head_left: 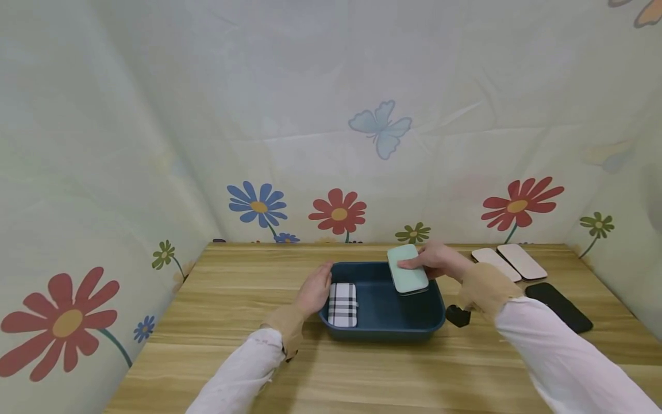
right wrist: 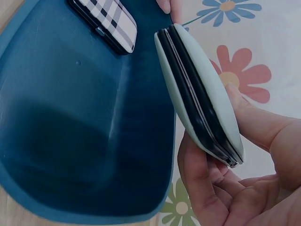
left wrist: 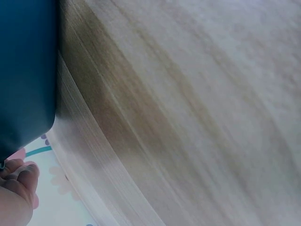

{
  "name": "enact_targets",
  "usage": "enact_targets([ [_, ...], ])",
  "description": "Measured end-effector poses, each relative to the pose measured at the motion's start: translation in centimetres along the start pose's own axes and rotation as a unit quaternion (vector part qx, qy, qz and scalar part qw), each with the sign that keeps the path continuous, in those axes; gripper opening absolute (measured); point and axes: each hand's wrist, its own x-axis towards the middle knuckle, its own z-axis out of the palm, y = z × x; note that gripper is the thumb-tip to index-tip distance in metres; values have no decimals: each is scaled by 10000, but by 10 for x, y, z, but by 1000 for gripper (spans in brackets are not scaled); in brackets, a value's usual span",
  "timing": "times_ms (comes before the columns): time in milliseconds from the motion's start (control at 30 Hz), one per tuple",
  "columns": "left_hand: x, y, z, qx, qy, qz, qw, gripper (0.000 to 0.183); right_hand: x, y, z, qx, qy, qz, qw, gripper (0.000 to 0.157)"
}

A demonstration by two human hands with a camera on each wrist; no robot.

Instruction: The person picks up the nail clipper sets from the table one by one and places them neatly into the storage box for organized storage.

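My right hand pinches a mint-green clamshell case between thumb and fingers. The case is raised over the back right part of a dark blue plastic bin. In the right wrist view, its black-edged seam faces the camera and looks closed. My left hand grips the bin's left rim, with fingers around the wall near the back corner. A black-and-white plaid case lies inside against the bin's left end; its small clasp shows in the right wrist view.
Two pale pink cases lie side by side at the back right of the wooden table. A black case is in front of them, close to my right sleeve. A flower-print cloth hangs behind the table.
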Motion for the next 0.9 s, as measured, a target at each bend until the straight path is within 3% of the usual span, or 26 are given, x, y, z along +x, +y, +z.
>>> enact_targets([
  [900,2,-2,2,8,3,-38,10000,38,12,-11,29,-230,-83,261,9994,47],
])
